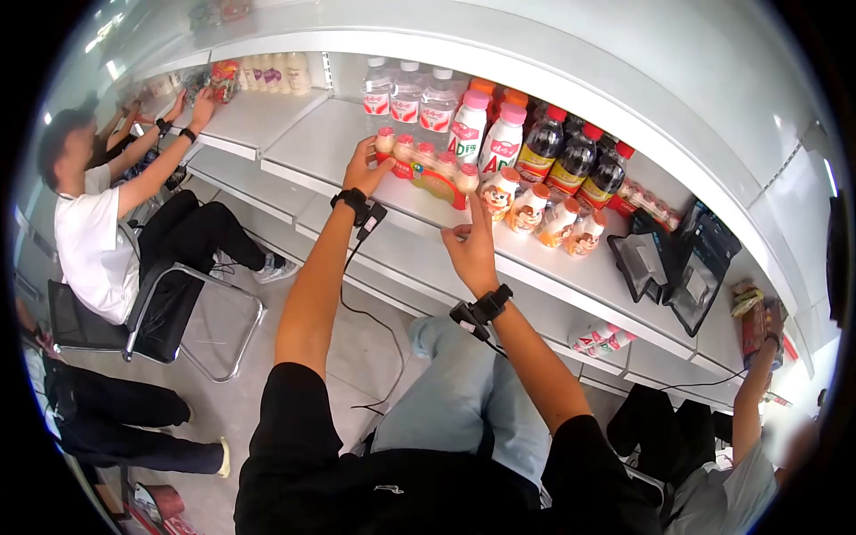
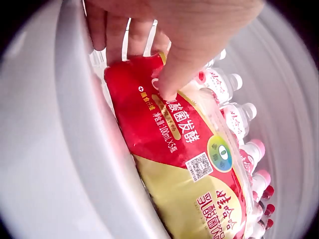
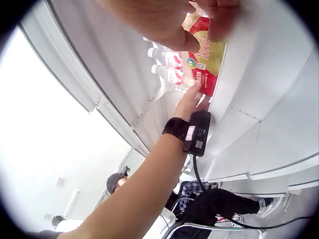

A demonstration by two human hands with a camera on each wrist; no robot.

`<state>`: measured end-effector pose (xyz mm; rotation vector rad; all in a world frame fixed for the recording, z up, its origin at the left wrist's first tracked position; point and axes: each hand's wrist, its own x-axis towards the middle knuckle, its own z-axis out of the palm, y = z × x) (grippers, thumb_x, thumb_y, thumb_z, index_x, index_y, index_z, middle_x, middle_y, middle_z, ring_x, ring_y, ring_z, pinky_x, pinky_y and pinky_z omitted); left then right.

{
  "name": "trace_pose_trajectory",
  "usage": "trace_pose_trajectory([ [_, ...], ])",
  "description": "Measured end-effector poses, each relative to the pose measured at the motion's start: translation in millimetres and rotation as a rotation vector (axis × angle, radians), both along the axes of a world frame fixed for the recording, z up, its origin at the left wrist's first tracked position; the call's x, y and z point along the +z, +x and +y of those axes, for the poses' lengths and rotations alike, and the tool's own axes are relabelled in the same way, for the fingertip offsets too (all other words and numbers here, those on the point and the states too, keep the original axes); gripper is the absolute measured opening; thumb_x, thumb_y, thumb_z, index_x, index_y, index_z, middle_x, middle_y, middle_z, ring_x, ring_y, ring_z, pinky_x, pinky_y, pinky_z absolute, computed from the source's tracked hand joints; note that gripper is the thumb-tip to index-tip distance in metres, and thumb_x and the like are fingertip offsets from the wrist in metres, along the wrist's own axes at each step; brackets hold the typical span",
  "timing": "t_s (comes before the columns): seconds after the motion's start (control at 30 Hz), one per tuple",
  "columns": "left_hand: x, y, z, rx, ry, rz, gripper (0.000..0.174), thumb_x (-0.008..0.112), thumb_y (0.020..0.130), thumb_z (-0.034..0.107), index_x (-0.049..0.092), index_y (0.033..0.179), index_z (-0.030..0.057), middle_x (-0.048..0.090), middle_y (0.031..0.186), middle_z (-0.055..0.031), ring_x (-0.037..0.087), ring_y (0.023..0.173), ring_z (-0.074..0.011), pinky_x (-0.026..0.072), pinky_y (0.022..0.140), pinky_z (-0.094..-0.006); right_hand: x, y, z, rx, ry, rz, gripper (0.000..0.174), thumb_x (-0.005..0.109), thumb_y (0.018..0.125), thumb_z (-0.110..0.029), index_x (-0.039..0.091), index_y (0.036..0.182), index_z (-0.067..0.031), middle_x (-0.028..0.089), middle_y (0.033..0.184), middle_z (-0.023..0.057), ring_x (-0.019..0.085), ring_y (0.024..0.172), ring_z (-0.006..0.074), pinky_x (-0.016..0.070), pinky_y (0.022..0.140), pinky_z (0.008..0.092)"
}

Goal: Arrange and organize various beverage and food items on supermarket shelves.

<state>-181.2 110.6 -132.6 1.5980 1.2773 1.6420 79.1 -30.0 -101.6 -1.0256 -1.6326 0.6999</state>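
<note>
My left hand [image 1: 364, 169] grips the left end of a shrink-wrapped row of small cultured-milk drink bottles [image 1: 426, 174] in a red and yellow-green sleeve. In the left wrist view its thumb [image 2: 174, 74] presses on the sleeve's front, with the other fingers round the end. The pack [image 2: 174, 134] sits along the shelf's front edge. At the pack's right end is my right hand [image 1: 473, 254], index finger extended upward beside the last bottle. To the right stands a row of small orange-capped bottles [image 1: 528, 209] with cartoon labels.
Behind the pack stand clear bottles [image 1: 406, 94], pink-capped white bottles [image 1: 501, 143] and dark bottles [image 1: 571, 156] with red caps. Black device-like items [image 1: 673, 263] lie farther right on the shelf [image 1: 308, 147]. A seated person [image 1: 116, 214] works at the left; another person's arm [image 1: 758, 383] reaches in at the right.
</note>
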Motion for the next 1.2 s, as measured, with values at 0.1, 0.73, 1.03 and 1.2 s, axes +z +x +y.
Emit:
trace_pose_trajectory([
  [0.1,8.4,8.3,-12.2,-0.010,-0.007,0.098,0.084,0.082,0.075,0.021,0.035,0.142,0.0029,0.053,0.133,-0.0159,0.053,0.122,-0.0281,0.0433,0.103,-0.0380,-3.5,5.5,4.9,0.028,-0.019,-0.007,0.075,0.067,0.081,0.000,0.031,0.146,0.0022,0.031,0.143,0.0236,0.061,0.081,0.0191,0.0532,0.075,0.0293],
  [0.73,22.8,78.1,-92.9,0.222,0.323,0.155,0.071,0.072,0.083,0.012,0.035,0.143,0.0021,0.042,0.142,-0.0160,0.041,0.131,-0.0269,0.0347,0.107,-0.0403,-11.4,170.0,-98.8,0.100,-0.189,0.161,0.028,0.063,0.090,-0.006,0.062,0.117,-0.0107,0.061,0.120,0.0038,0.060,0.079,0.0084,0.0486,0.064,0.0221],
  [1.03,148.5,340.6,-190.3,-0.613,0.423,0.662,0.029,0.067,0.083,0.012,0.063,0.111,0.0055,0.066,0.106,-0.0100,0.062,0.097,-0.0293,0.0480,0.089,-0.0373,-16.1,278.4,-152.9,-0.153,-0.264,0.434,0.018,0.058,0.093,-0.006,0.063,0.110,-0.0027,0.065,0.105,0.0006,0.055,0.074,0.0048,0.0460,0.068,0.0206],
  [1.2,172.5,447.3,-91.6,-0.480,0.195,1.330,0.040,0.060,0.086,0.029,0.058,0.119,0.0076,0.059,0.123,-0.0153,0.058,0.113,-0.0337,0.0470,0.093,-0.0457,10.7,292.7,-162.7,-0.141,-0.243,0.364,0.018,0.060,0.094,-0.011,0.063,0.110,-0.0038,0.061,0.083,-0.0008,0.055,0.075,0.0061,0.0419,0.066,0.0208],
])
